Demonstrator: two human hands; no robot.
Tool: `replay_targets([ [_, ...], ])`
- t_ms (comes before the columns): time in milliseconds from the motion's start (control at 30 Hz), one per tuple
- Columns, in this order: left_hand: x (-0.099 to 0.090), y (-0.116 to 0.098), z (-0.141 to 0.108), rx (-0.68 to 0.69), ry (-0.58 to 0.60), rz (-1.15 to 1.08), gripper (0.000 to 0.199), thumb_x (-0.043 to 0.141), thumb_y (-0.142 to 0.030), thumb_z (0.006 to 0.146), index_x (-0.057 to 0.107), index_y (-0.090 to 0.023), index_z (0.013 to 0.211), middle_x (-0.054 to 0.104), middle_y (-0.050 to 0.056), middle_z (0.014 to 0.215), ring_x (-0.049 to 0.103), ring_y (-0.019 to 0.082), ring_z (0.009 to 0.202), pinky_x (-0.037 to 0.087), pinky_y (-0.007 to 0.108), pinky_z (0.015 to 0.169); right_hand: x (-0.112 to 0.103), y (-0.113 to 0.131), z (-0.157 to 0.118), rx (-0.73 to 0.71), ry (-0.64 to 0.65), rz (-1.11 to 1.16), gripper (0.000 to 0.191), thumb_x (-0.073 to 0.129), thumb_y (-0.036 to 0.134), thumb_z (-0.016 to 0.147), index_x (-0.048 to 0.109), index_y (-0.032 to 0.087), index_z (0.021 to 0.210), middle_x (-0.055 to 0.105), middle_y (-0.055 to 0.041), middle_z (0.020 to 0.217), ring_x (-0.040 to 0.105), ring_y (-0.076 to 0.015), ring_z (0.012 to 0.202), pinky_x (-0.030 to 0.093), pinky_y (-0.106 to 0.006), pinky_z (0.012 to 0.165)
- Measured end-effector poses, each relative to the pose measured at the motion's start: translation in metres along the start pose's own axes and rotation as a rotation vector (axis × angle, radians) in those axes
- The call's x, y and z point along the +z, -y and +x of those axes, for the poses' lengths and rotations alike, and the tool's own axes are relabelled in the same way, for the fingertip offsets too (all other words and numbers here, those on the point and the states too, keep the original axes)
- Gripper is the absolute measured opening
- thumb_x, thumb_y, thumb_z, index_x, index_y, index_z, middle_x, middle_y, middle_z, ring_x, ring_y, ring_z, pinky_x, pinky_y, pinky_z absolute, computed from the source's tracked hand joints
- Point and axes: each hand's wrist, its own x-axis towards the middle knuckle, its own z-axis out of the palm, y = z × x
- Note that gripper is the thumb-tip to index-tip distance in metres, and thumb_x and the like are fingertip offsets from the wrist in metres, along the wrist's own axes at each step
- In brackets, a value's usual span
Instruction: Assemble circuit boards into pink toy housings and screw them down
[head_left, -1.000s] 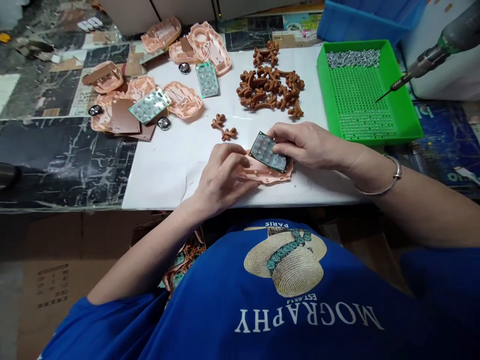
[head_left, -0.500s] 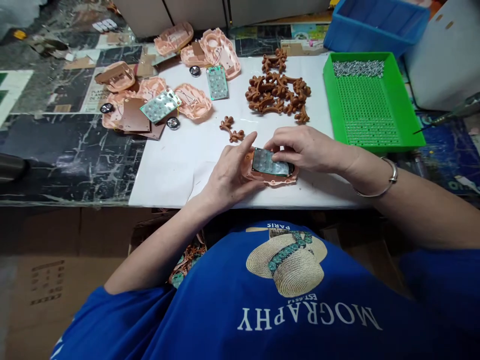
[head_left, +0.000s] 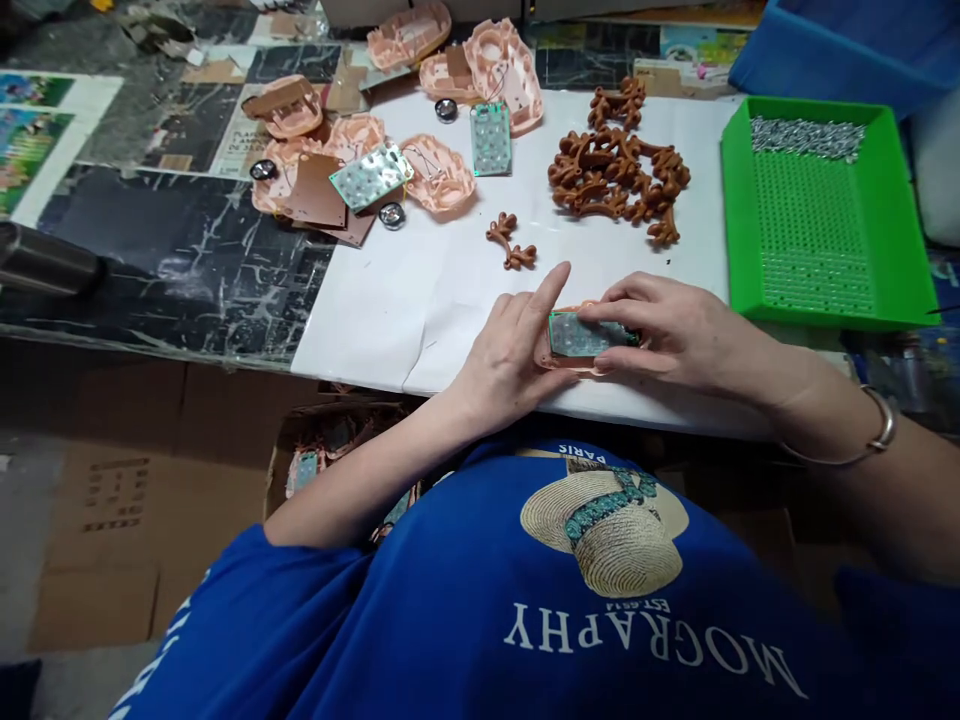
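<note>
On the bench (head_left: 172,310), at the far left, a metal cylinder (head_left: 45,258) lies by the edge. Farther in, a loose group of pink shells (head_left: 442,180) is spread across the marbled top and the white sheet (head_left: 367,300), with brown panels (head_left: 320,188), small black speakers (head_left: 391,215) and two spare boards (head_left: 491,140) among them. Just right of that group, one brown antler piece (head_left: 512,243) sits alone on the sheet.

Near the front edge, the left hand (head_left: 499,365) holds the left end of a shell (head_left: 547,362); its grip is partly closed, the thumb along the near side and the index finger raised clear. A board (head_left: 574,338) lies in this shell, bumpy silver face up. A second ago it was tilted above the shell; now it has come down nearly level inside the rim, so the two parts are together. Whether it is fully seated cannot be told, since its right end is under the fingers.

The right hand (head_left: 675,325) has its grip closed on the board, the index finger over the far edge and the thumb at the near one. Beyond the hands is a pile of antler pieces (head_left: 619,170). At the right stands a green tray (head_left: 900,220) with screws (head_left: 806,137) heaped at its far end, and behind it a blue bin (head_left: 840,55).
</note>
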Motion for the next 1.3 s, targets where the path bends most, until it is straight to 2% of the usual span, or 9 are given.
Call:
replay_targets([
  [267,-0.001,-0.002,-0.003,-0.033,0.015,-0.006,0.083,0.056,-0.058,0.095,0.015,-0.023,0.159,0.060,0.013,0.132,0.060,0.024,0.103,0.054,0.044,0.088,0.005,-0.001,-0.001,-0.048,-0.048,-0.003,0.041,0.059,0.045,0.097,0.068,0.019,0.127,0.065,-0.0114,0.111,0.064,-0.0228,0.097,0.052,-0.035,0.084],
  [600,-0.001,-0.001,-0.003,-0.042,0.019,-0.044,0.085,0.058,-0.057,0.094,0.013,-0.024,0.159,0.061,0.013,0.130,0.060,0.024,0.104,0.054,0.045,0.089,0.001,0.007,0.003,0.028,-0.030,0.028,0.038,0.059,0.046,0.096,0.071,0.019,0.121,0.065,-0.0103,0.105,0.064,-0.0224,0.090,0.052,-0.035,0.080],
  [767,0.001,0.002,-0.004,-0.041,0.005,-0.079,0.088,0.062,-0.054,0.093,0.014,-0.024,0.160,0.061,0.012,0.121,0.058,0.025,0.104,0.052,0.045,0.091,0.003,0.005,0.003,0.045,-0.026,0.047,0.036,0.063,0.042,0.094,0.070,0.019,0.120,0.064,-0.0106,0.105,0.063,-0.0225,0.088,0.052,-0.036,0.080],
  [900,-0.004,-0.006,-0.010,-0.042,-0.011,-0.088,0.089,0.065,-0.049,0.092,0.014,-0.023,0.160,0.062,0.010,0.113,0.058,0.023,0.100,0.053,0.041,0.089,0.003,0.015,0.001,0.065,-0.025,0.077,0.029,0.062,0.030,0.094,0.068,0.019,0.120,0.063,-0.0096,0.102,0.064,-0.0214,0.089,0.054,-0.035,0.080],
  [967,-0.004,-0.006,-0.010,-0.061,0.017,-0.101,0.086,0.067,-0.047,0.091,0.020,-0.021,0.158,0.062,0.011,0.115,0.059,0.023,0.101,0.054,0.039,0.090,0.005,0.017,0.002,0.111,0.029,0.090,0.026,0.062,0.028,0.094,0.069,0.020,0.118,0.064,-0.0093,0.103,0.065,-0.0211,0.090,0.055,-0.035,0.080],
  [1033,-0.003,-0.005,-0.006,-0.070,0.023,-0.088,0.085,0.073,-0.053,0.085,0.033,-0.017,0.152,0.057,0.015,0.129,0.057,0.026,0.116,0.053,0.040,0.098,0.007,0.015,0.005,0.153,0.057,0.094,0.025,0.063,0.025,0.092,0.069,0.022,0.116,0.065,-0.0083,0.104,0.065,-0.0214,0.093,0.055,-0.035,0.082],
  [1100,-0.002,-0.004,0.000,-0.042,0.022,-0.013,0.068,0.071,-0.054,0.086,0.050,-0.018,0.140,0.053,0.017,0.136,0.052,0.028,0.125,0.050,0.041,0.103,0.009,0.013,0.007,0.169,0.034,0.102,0.025,0.064,0.025,0.091,0.070,0.023,0.115,0.066,-0.0078,0.103,0.066,-0.0219,0.093,0.056,-0.036,0.083],
  [1200,0.003,-0.006,0.009,0.015,0.138,0.132,0.033,0.063,-0.046,0.094,0.067,-0.020,0.115,0.061,0.011,0.129,0.056,0.024,0.114,0.050,0.039,0.098,0.011,0.013,0.006,0.169,0.011,0.127,0.021,0.063,0.026,0.090,0.072,0.025,0.109,0.066,-0.0065,0.101,0.067,-0.0224,0.092,0.056,-0.035,0.082],
  [1300,0.009,-0.002,0.014,0.033,0.227,0.171,0.027,0.065,-0.047,0.093,0.073,-0.020,0.094,0.068,0.006,0.116,0.059,0.020,0.098,0.049,0.034,0.089,0.013,0.012,0.005,0.193,0.012,0.156,0.021,0.062,0.032,0.090,0.072,0.027,0.107,0.066,-0.0053,0.099,0.068,-0.0220,0.089,0.056,-0.034,0.080],
])
